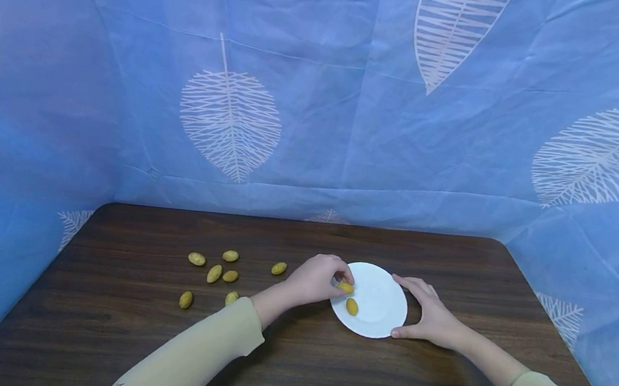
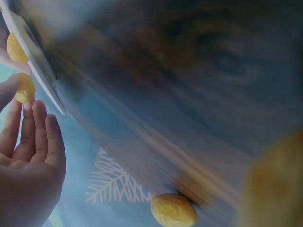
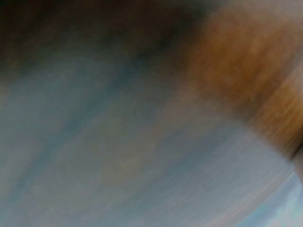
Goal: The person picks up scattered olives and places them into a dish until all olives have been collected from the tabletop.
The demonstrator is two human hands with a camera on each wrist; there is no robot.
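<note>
**Yellow oval piece (image 1: pixel 346 289) pinched at a white plate (image 1: pixel 380 295)**

The small piece sits between the thumb and fingers of the left hand (image 1: pixel 312 278), at the plate's left side. A second yellow piece (image 1: pixel 351 307) rests on the plate near its left rim. The round plate lies flat, its right rim touched by the spread thumb and fingertips of the right hand (image 1: pixel 435 318). Seven similar loose pieces (image 1: pixel 214 273) lie farther left, some speckled, one apart from the others.

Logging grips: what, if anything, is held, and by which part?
Left hand pinches a yellow fruit by its sides; the right hand touches the plate at its rim.
</note>
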